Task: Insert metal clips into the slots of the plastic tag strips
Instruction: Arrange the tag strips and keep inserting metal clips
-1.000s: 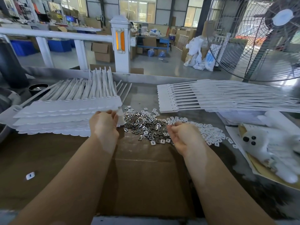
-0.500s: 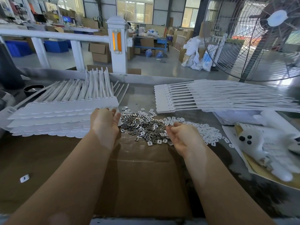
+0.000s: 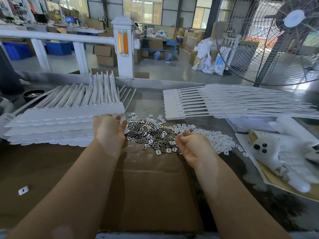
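Observation:
A stack of white plastic tag strips [image 3: 57,123] lies at the left of the bench, tails pointing away. My left hand [image 3: 108,131] is at its near right corner, back up. Its fingers reach fairly straight to the near edge of the top strip, and the thumb stands apart below. A pile of small metal clips [image 3: 150,133] lies in the middle. My right hand [image 3: 191,145] is at the pile's right edge with its fingers curled together, and the fingertips seem to pinch a clip. A second stack of tag strips [image 3: 174,104] lies at the right, tails pointing right.
A heap of small white plastic pieces [image 3: 217,140] adjoins the clips on the right. White gloves [image 3: 284,152] lie on paper at the far right. A flat cardboard sheet [image 3: 151,187] covers the near bench. One loose white piece [image 3: 23,190] lies near left. A large fan [image 3: 276,42] stands behind right.
My left hand's fingers have stretched out from a curl toward the top strip's edge. My right hand has stayed at the clip pile's edge.

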Available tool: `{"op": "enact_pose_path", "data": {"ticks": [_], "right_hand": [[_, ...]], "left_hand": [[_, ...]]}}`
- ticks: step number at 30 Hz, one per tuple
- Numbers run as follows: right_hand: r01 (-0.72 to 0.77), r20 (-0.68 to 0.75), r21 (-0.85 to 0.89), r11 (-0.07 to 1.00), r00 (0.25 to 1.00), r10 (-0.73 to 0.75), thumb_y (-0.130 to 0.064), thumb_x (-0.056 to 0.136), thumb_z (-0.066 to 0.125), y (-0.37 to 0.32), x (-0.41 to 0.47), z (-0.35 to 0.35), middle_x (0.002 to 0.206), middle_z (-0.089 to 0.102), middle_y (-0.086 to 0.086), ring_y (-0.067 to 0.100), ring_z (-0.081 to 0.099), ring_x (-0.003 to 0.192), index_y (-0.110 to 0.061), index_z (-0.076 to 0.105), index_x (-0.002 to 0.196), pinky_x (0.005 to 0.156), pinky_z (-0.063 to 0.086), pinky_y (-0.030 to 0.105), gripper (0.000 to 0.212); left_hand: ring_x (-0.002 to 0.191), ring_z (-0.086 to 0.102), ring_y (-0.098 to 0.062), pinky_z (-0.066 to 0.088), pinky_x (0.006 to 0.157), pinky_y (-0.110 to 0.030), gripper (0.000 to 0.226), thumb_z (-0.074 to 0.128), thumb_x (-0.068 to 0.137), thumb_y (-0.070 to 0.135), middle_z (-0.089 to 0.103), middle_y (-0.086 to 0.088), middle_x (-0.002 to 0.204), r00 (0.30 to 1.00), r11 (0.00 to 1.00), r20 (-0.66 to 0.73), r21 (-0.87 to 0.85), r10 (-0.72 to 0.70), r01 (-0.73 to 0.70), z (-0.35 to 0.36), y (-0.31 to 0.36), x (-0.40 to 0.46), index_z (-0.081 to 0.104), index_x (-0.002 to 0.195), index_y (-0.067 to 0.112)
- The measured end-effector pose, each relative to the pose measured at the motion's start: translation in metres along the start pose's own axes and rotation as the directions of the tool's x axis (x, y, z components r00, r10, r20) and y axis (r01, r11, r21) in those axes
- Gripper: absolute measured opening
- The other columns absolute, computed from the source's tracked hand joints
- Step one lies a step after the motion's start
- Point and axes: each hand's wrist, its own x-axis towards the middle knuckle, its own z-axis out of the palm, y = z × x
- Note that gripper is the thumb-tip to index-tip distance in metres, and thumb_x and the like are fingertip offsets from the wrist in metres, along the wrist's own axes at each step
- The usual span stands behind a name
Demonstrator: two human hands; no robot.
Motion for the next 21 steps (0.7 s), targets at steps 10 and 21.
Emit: {"op": "enact_pose_path", "data": {"ticks": [10, 21], "right_hand": [[-0.01, -0.008, -0.024, 1.0, 1.0, 0.01, 0.017, 0.088, 0.044, 0.0, 0.001, 0.002, 0.115, 0.053, 0.021, 0.023, 0.057, 0.093, 0.004, 0.051, 0.118, 0.084, 0.053, 0.029, 0.034], [0.024, -0.017, -0.076, 0.997, 1.0, -0.025, 0.016, 0.089, 0.043, -0.001, 0.004, 0.002, 0.118, 0.054, 0.022, 0.023, 0.058, 0.094, 0.0, 0.052, 0.117, 0.082, 0.053, 0.028, 0.034]], "left_hand": [[0.112, 0.054, -0.019, 0.05, 0.081, -0.03, 0.038, 0.025, 0.098, -0.006, 0.053, -0.015, 0.124, 0.997, 0.996, -0.005, 0.035, -0.081, 0.081, -0.005, 0.012, 0.007, 0.041, 0.132, -0.002], [0.096, 0.06, -0.023, 0.048, 0.089, -0.032, 0.03, 0.048, 0.089, 0.001, 0.064, -0.006, 0.11, 0.803, 0.307, 0.302, 0.81, 0.513, -0.5, -0.004, -0.002, 0.018, 0.064, 0.113, 0.011]]}}
